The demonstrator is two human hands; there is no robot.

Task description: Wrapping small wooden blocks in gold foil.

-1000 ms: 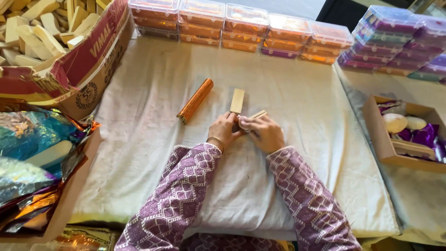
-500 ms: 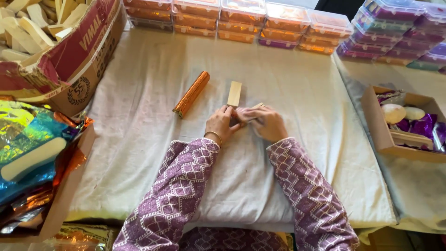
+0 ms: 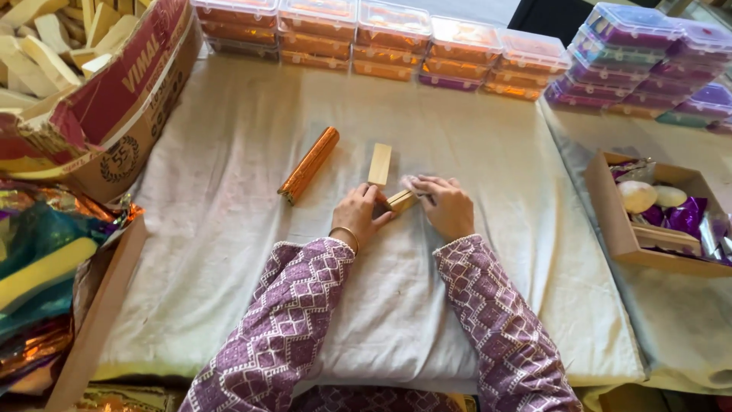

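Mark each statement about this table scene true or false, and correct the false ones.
1. Both hands, left hand and right hand, meet on a small wooden block. True.
2. The orange foil-wrapped stick lies to the right of the right hand. False: it lies left of both hands.
3. A bare wooden bar lies on the white cloth just beyond the hands. True.
4. The clear lidded boxes are stacked at the table's near edge. False: they line the far edge.
5. The cardboard box at the left holds purple foil. False: it holds pale wooden pieces.
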